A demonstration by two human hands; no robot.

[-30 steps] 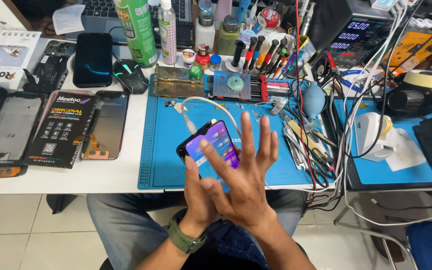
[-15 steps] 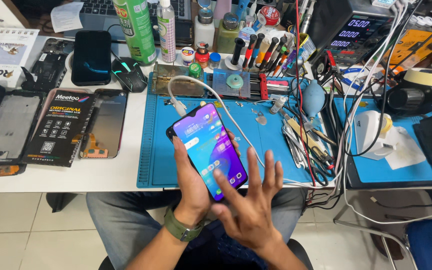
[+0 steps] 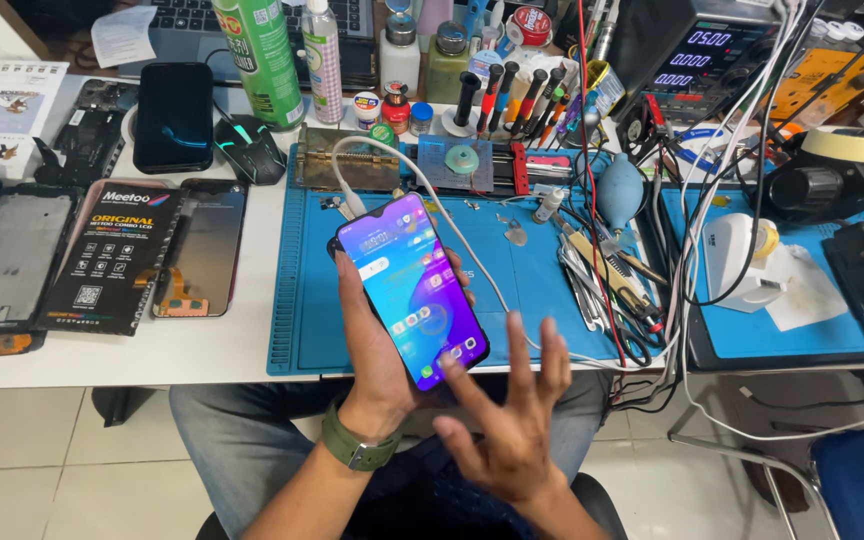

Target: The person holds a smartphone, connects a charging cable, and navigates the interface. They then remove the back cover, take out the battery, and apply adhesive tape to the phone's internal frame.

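Blue silicone work mat [image 3: 552, 300] on a white table [image 3: 202, 350], head view. Item held: smartphone [image 3: 410, 290], screen lit in purple and blue with rows of icons, tilted, raised above the mat's front edge. A white cable [image 3: 472, 250] is plugged into its top end and runs back over the mat. Left hand [image 3: 377, 350], green wristwatch [image 3: 357, 445] on the wrist, is closed round the phone from beneath, fingertips showing at its right edge. Right hand [image 3: 512, 430] is open, fingers spread, empty, just below the phone's lower corner, forefinger near the screen; contact cannot be told. Left of the mat: boxed replacement screen [image 3: 112, 255], bare display panels, black mouse [image 3: 249, 148]. Right: tweezers [image 3: 602, 285], blue dust blower [image 3: 620, 190], tangled wires, bench power supply [image 3: 692, 55].
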